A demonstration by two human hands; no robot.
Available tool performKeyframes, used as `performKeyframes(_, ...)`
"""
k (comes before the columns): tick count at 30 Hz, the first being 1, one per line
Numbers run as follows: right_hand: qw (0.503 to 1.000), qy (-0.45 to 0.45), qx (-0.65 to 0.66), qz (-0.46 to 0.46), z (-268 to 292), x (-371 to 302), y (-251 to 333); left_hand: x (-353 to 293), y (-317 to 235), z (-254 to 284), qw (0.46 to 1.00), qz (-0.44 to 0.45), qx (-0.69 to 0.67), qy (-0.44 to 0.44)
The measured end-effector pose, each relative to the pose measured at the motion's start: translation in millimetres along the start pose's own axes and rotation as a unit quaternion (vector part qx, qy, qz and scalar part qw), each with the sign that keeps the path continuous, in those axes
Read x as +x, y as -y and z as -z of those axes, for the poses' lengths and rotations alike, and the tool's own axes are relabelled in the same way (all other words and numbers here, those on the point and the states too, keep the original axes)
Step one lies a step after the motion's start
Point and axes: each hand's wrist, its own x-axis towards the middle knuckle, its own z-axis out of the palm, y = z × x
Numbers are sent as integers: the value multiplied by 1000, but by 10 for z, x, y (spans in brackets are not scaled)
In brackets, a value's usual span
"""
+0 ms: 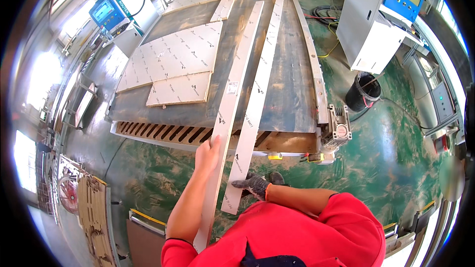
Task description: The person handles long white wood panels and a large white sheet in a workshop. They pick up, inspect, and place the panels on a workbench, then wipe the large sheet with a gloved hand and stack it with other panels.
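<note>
Two long white laminated strips lie lengthwise on a big machine bed [292, 94] and overhang its near edge. My bare left hand [208, 152] grips the near part of the left strip [232, 94], whose end reaches down past my arm. My right hand [252, 185], in a dark knit glove, holds the near end of the right strip [257, 94] from the side. A red-sleeved torso fills the lower edge.
Cut white panels [170, 59] lie on the bed's left half. A grey control cabinet with a blue screen [376, 15] and a black bucket [362, 91] stand at right on the green floor. Another blue-screened console [106, 12] is at left. Stacked boards [94, 217] sit lower left.
</note>
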Motion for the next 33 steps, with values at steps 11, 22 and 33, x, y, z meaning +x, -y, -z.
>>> performKeyframes(11,998,62,-17,-8,79,105,-46,129,-279,-333,999,-37,16,35)
performKeyframes(22,995,91,-32,-18,196,165,-91,215,-441,-533,990,-48,132,30)
performKeyframes(33,999,45,-1,-13,30,107,32,205,-339,-523,981,-66,167,79)
